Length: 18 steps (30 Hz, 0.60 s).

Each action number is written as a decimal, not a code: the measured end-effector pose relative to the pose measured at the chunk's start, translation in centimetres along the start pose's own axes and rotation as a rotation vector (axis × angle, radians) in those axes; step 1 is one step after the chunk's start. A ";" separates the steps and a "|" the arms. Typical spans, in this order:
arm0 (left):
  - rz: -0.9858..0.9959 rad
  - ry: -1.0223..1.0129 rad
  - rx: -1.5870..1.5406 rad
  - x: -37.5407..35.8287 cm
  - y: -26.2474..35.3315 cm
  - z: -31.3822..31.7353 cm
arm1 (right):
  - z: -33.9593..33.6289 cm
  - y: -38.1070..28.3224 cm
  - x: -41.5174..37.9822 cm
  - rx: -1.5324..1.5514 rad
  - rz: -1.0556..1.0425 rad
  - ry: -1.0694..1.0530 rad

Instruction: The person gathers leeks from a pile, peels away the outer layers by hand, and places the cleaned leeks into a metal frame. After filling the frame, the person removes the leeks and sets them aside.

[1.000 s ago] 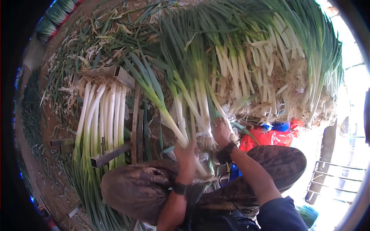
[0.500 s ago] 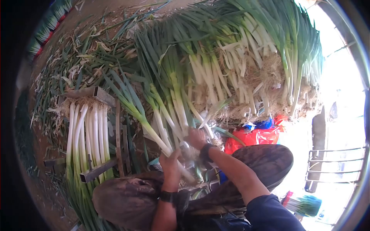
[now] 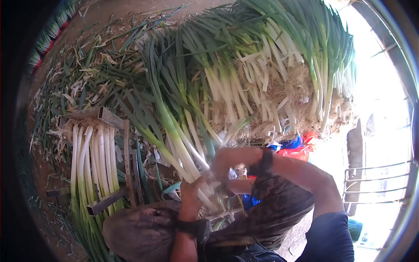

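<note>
Long green-leaved, white-stemmed onions [image 3: 178, 142] slant beside the brown camouflage knee [image 3: 135, 227], the left hand [image 3: 191, 196] clamped round their pale shanks [image 3: 187, 163]. The right hand [image 3: 228, 165] blurs close by; from here I can't tell its grip. They look light, stiff below, floppy above: best held by the shanks.

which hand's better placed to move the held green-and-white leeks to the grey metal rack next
Probably the left hand: it grips the long green-and-white leeks and is nearer the grey metal rack. The right hand, blurred, is farther from the rack.
</note>
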State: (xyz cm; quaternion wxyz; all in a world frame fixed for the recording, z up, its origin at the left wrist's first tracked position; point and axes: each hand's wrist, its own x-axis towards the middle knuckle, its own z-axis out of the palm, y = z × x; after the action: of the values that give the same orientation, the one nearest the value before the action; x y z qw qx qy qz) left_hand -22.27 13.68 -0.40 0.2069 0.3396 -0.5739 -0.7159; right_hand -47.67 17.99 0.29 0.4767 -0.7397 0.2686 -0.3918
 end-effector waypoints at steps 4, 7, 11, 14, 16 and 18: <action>-0.422 0.137 -0.479 0.2 0.9 0.5 | -9.2 4.1 -7.1 -0.901 1.289 0.401; -0.596 0.130 -0.659 1.0 1.2 0.4 | -11.8 6.5 -12.5 -1.047 1.444 0.653; -0.635 0.112 -0.626 1.2 2.3 0.9 | -12.0 6.6 -12.3 -0.931 1.497 0.781; -0.629 0.088 -0.626 1.2 1.8 1.0 | -13.8 4.3 -10.5 -0.869 1.518 0.590; -0.605 0.075 -0.612 1.2 1.1 1.1 | -13.8 2.2 -8.3 -0.668 1.398 0.644; -0.584 0.040 -0.607 1.4 2.8 1.2 | -13.5 -0.7 -4.7 -0.399 1.278 0.613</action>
State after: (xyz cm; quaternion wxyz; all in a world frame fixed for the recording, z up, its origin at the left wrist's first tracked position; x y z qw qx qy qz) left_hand -24.40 12.80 2.04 0.0971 0.4255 -0.2123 -0.8743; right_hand -61.56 15.25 2.67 0.3719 -0.3685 0.8348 -0.1704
